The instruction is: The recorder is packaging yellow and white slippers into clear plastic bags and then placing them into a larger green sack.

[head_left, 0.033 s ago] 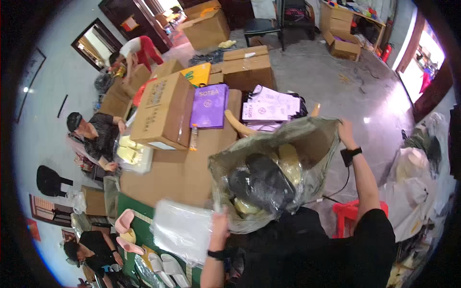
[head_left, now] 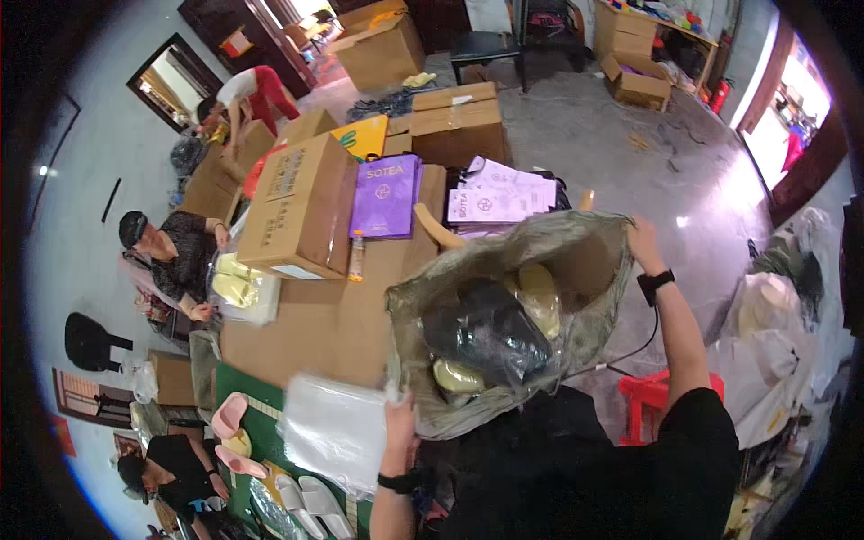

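Observation:
A large grey-green woven sack (head_left: pixel 418 310) gapes in front of me with its mouth held wide. My right hand (head_left: pixel 643 247) is closed on the rim at its far right corner. At the near left, my left hand (head_left: pixel 400 423) grips the rim too, its fingers partly hidden. Inside the sack lie dark slippers (head_left: pixel 490 328) in clear plastic, with yellow slippers (head_left: pixel 540 301) beside and below them. A stack of clear plastic bags (head_left: pixel 333 432) lies on the table just left of my left hand.
On the cardboard-covered table (head_left: pixel 315 328) stand a carton (head_left: pixel 297 207), purple bags (head_left: pixel 385 198) and pale printed bags (head_left: pixel 504 193). Pink slippers (head_left: pixel 232 414) and white slippers (head_left: pixel 324 504) lie on green matting. Co-workers are along the left. A red stool (head_left: pixel 639 396) stands by my right arm.
The whole view has shifted slightly, so things sit a little further left. Both hands still hold the sack's rim.

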A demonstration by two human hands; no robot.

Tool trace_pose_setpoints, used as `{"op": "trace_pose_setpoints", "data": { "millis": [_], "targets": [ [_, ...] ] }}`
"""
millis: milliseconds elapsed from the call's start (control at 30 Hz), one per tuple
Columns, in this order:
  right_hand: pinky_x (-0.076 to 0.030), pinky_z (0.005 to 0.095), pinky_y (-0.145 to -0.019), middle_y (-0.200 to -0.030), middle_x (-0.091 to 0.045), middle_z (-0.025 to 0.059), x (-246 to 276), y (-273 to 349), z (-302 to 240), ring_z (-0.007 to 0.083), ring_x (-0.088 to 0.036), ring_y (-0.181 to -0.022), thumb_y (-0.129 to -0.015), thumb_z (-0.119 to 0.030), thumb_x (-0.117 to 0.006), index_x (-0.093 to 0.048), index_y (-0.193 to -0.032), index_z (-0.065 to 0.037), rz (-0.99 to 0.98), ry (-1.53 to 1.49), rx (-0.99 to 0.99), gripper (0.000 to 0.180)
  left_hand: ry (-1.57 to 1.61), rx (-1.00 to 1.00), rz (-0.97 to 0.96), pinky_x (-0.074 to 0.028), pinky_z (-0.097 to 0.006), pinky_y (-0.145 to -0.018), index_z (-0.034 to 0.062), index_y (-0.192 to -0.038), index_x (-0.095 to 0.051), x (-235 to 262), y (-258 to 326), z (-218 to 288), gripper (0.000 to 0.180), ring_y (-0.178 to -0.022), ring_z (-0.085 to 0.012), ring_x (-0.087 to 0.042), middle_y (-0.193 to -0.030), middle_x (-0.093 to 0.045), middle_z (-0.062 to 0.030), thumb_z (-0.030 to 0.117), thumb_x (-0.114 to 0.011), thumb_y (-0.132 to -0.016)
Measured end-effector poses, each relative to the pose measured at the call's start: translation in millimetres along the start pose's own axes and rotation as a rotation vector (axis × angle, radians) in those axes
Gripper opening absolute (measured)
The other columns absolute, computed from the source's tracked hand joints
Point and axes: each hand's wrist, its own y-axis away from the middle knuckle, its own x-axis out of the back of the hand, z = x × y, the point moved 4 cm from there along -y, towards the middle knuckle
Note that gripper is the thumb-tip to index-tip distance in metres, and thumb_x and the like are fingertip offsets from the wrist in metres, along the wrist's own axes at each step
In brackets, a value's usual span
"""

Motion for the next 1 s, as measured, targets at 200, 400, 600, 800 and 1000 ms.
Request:
{"op": "trace_pose_setpoints", "data": {
  "millis": [200,400,600,800,1000],
  "targets": [
    [-0.041,0.0416,-0.072,-0.085,-0.057,0.0215,-31,-19,-4,0.0392,-0.052,-0.085,-0.078,-0.015,-0.046,-0.057,-0.087,-0.001,0.151,-0.145,-0.095,0.021,0.216,0.021,0.29,-0.049,-0.037,-0.073,-0.0043,-0.117,-0.042,38,16,-26,0.046,-0.088,-0.0263,-0.056,-0.104,-0.053,-0.0183,0.033,-0.045,-0.09],
    [-0.042,0.0414,-0.074,-0.089,-0.058,0.0192,-24,-45,-25,0.0374,-0.053,-0.086,-0.078,-0.016,-0.049,-0.058,-0.09,-0.003,0.168,-0.114,-0.132,0.02,0.218,-0.027,0.273,-0.046,-0.037,-0.081,-0.0097,-0.118,-0.039,46,1,-22,0.06,-0.096,-0.0263,-0.053,-0.111,-0.05,-0.0183,0.043,-0.039,-0.09],
    [-0.026,0.044,-0.098,-0.129,-0.037,0.0174,-27,27,-139,0.0355,-0.033,-0.119,-0.074,-0.024,-0.062,-0.035,-0.126,-0.003,0.105,0.066,0.133,0.063,0.426,0.038,0.243,-0.043,-0.039,-0.085,-0.0081,-0.122,-0.035,36,-13,-43,0.068,-0.103,-0.0277,-0.05,-0.118,-0.047,-0.0177,0.05,-0.036,-0.088],
    [-0.023,0.0424,-0.101,-0.124,-0.041,0.0207,-75,229,-241,0.0345,-0.034,-0.119,-0.066,-0.042,-0.067,-0.038,-0.124,-0.003,-1.012,-0.327,0.833,0.075,0.45,0.026,0.134,-0.039,-0.039,-0.09,-0.0059,-0.125,-0.033,7,-36,-33,0.07,-0.11,-0.0274,-0.046,-0.123,-0.043,-0.016,0.053,-0.036,-0.087],
    [-0.042,0.0449,-0.072,-0.08,-0.059,0.014,-101,270,-208,0.0298,-0.057,-0.085,-0.068,-0.021,-0.06,-0.051,-0.104,-0.003,-1.015,0.146,0.664,0.041,0.506,0.02,0.11,-0.036,-0.041,-0.094,0.0008,-0.127,-0.033,21,-41,-41,0.064,-0.112,-0.0284,-0.043,-0.126,-0.042,-0.0123,0.052,-0.036,-0.087]
  ]
}}
